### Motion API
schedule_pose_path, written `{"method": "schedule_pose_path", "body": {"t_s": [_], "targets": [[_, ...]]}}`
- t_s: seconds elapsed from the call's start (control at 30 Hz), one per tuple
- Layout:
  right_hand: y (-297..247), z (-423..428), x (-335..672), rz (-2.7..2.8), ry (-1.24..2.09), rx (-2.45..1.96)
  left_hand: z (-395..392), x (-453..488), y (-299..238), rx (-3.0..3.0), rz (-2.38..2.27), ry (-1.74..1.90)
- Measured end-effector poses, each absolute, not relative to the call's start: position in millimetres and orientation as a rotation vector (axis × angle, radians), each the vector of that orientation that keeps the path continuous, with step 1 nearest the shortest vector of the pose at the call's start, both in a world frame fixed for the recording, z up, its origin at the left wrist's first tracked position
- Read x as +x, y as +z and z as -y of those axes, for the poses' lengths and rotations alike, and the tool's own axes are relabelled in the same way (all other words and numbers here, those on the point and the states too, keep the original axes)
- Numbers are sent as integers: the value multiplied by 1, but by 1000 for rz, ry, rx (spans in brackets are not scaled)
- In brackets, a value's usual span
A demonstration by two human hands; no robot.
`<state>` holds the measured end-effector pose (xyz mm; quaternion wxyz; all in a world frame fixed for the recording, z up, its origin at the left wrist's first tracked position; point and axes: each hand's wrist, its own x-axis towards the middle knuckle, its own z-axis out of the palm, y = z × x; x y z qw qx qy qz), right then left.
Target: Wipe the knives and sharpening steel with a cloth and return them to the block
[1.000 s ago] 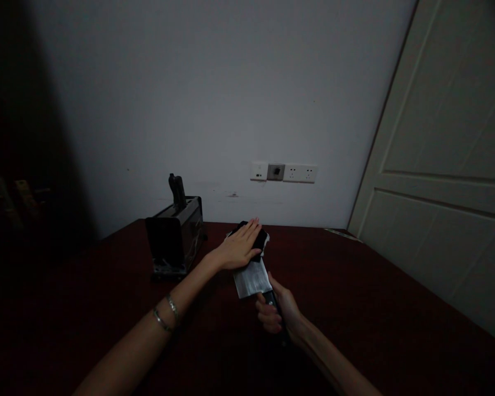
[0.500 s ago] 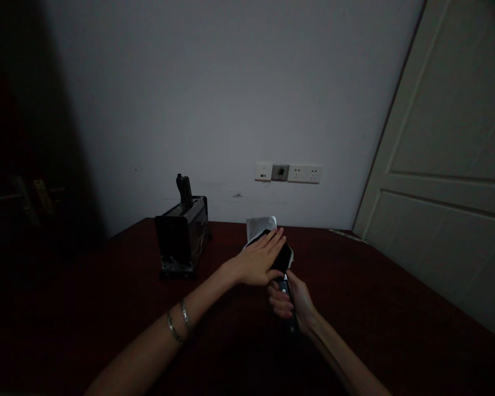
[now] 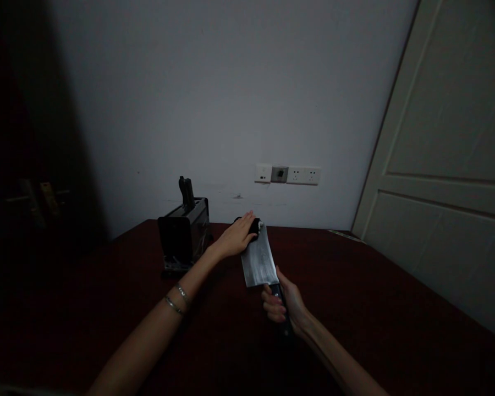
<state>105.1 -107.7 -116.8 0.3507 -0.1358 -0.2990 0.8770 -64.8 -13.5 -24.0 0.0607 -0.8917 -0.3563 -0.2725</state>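
Wiping a cleaver above a dark red table: the right hand keeps its grip wrapped around the handle, while the left hand clasps a dark cloth over the blade's far tip. The stroke appears to be at the blade's end, with the steel bare behind it. A knife block stands just beside. No lettering is legible.

Dim room: dark red table, grey wall, pale door.
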Motion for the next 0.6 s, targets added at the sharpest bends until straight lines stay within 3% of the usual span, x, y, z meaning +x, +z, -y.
{"method": "schedule_pose_path", "body": {"t_s": [0.27, 0.43, 0.6], "targets": [[-114, 108, 107, 838, 2213, -457, -8, -79, -23, -2791, 1186, -1382], [-114, 105, 108, 880, 2151, -577, -37, -91, -35, -2407, 1786, -2090], [-111, 107, 109, 869, 2116, -565, -54, -106, -53, -2326, 1982, -2082]]}}
